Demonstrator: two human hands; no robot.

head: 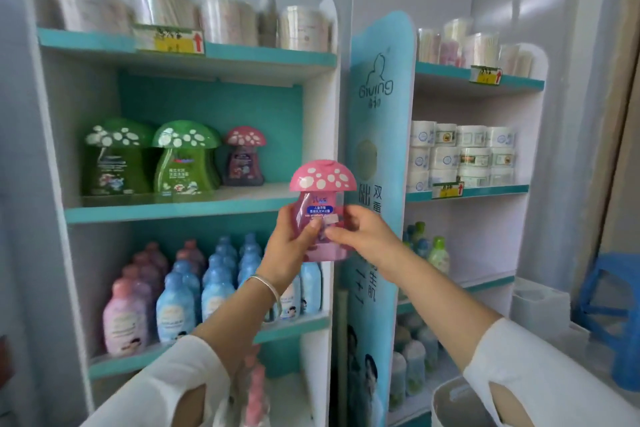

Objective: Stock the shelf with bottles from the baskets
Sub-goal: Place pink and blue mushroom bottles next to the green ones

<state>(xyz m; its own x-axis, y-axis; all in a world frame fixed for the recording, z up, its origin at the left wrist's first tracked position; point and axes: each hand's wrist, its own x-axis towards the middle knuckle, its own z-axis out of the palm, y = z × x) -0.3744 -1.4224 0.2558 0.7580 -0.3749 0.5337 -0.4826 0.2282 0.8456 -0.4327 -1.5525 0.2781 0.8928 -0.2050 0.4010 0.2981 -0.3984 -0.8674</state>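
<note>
Facing a tall white shelving unit with teal edges [156, 213], its middle board bearing two green mushroom-capped plastic bottles [187, 156] and a smaller dark bottle with pink spotted cap [244, 156]. Held upright in the air before that board's right end, not on it: pink translucent mushroom-capped bottle [322, 184]. Gripped by left hand [294, 246] curled round its body, pinched by right hand [363, 236] at the label. Ringing the left wrist, thin silver bangle [268, 286]

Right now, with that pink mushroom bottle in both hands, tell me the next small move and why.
Probably lift the pink mushroom bottle leftward onto the middle shelf, into the bare space right of the small pink-capped bottle. The left hand and right hand hold it upright, in front of that shelf's right end.
</note>
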